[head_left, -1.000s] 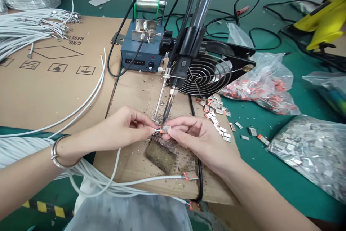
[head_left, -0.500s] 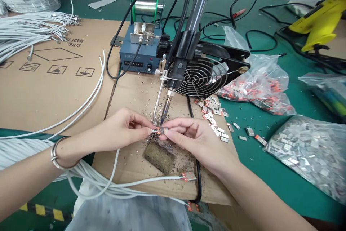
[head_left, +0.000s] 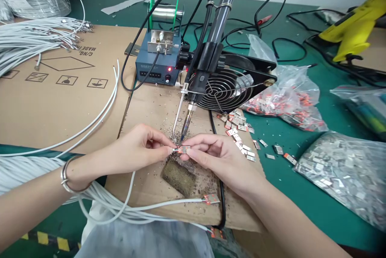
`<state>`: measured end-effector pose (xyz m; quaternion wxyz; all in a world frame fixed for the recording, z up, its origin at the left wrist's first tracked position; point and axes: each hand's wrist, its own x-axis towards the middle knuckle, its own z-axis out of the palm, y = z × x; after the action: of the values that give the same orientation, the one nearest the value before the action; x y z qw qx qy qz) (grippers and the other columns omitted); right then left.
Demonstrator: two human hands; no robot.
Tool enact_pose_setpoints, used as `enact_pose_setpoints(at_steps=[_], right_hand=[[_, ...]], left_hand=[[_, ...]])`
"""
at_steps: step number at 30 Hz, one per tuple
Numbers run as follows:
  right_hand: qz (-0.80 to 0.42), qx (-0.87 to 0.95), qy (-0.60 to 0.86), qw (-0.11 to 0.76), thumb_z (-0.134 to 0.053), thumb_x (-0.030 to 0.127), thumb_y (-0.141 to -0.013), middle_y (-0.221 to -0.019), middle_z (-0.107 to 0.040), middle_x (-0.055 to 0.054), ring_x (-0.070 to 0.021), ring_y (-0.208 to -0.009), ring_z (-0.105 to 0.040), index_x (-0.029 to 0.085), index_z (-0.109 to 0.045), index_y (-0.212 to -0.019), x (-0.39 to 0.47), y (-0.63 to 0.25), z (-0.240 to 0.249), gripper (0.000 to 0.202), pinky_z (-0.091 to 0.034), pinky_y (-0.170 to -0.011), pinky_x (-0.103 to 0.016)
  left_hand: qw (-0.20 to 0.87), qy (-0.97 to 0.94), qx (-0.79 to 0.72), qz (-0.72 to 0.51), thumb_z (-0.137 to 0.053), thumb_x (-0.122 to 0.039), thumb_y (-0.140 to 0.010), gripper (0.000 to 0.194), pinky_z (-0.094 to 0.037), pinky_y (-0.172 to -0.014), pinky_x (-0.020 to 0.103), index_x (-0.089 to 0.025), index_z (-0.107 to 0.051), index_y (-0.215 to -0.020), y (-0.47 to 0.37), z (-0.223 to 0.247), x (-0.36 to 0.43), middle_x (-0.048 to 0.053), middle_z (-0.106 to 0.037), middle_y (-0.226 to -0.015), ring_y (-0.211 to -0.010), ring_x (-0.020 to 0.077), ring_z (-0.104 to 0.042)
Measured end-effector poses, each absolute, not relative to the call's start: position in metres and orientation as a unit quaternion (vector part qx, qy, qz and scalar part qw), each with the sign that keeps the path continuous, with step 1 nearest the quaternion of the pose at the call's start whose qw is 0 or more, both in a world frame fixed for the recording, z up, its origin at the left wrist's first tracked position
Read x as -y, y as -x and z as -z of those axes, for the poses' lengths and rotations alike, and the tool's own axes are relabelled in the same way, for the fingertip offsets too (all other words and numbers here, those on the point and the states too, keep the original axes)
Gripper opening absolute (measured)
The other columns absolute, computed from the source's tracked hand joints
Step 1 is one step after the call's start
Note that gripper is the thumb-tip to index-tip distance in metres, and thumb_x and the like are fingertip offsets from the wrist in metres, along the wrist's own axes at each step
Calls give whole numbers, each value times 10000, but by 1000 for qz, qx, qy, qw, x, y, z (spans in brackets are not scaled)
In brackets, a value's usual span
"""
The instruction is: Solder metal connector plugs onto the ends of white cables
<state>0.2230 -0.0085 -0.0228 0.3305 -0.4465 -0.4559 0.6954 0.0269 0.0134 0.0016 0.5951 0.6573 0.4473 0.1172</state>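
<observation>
Between finger and thumb, my right hand [head_left: 211, 151] grips a small USB connector [head_left: 184, 150] with an orange end and a metal shell. My left hand [head_left: 150, 145] pinches the end of a white cable [head_left: 131, 181] against the connector's orange end; its fingers partly hide the wires. Just above the join is the tip of a clamped soldering iron [head_left: 186, 123]. Beside that tip a thin bent solder feed tube [head_left: 177, 115] comes down. A brown sponge [head_left: 179, 177] lies on the cardboard [head_left: 144, 117] below my hands.
A blue solder feeder [head_left: 157, 67] carrying a solder spool stands behind, next to a black fan [head_left: 218, 89]. Loose connectors [head_left: 237, 137] and bags of parts [head_left: 340, 173] lie to the right. White cables [head_left: 99, 197] bunch at front left.
The feeder's red light has come on. The connector in my fingers is slightly lower against the iron's tip, and the whole view has shifted a little downward.
</observation>
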Motion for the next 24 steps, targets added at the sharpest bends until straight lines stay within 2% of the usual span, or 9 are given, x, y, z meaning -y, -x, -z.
enact_pose_setpoints(at_steps=[4,11,14,18,24], right_hand=[[-693,462,441,333,-720,287,-722,-729,-711,-42,-148,-711,-676,175,-671,-811,8,-224,24,152,-530,-630,-205],[-689,460,455,327,-727,279,-712,-727,-713,-39,-119,-692,-672,167,-665,-794,9,-221,21,153,-509,-615,-156],[-690,457,458,325,-726,281,-714,-724,-712,-40,-122,-694,-672,165,-663,-791,9,-220,21,152,-507,-613,-159],[-701,448,444,333,-713,253,-732,-732,-714,-28,-104,-710,-671,173,-663,-803,10,-221,22,119,-497,-632,-133],[-708,446,425,345,-702,225,-749,-733,-716,-19,-85,-705,-670,172,-665,-820,10,-223,23,96,-491,-632,-98]], left_hand=[[594,-661,-445,-116,-508,-309,-792,302,-400,-536,207,-108,-692,-923,-26,1,-14,68,-674,-783,-633,124,-538],[607,-652,-440,-114,-500,-288,-805,295,-391,-561,211,-96,-678,-941,-25,2,-12,75,-681,-825,-650,117,-523],[614,-644,-440,-119,-506,-252,-804,258,-349,-491,183,-97,-680,-914,-25,0,-11,36,-656,-719,-550,77,-453],[621,-628,-453,-120,-524,-239,-789,230,-268,-380,166,-94,-679,-877,-28,-4,-13,-41,-507,-512,-418,46,-332],[629,-616,-455,-130,-532,-221,-777,211,-264,-357,153,-85,-677,-848,-30,-7,-13,-57,-470,-485,-396,38,-328]])
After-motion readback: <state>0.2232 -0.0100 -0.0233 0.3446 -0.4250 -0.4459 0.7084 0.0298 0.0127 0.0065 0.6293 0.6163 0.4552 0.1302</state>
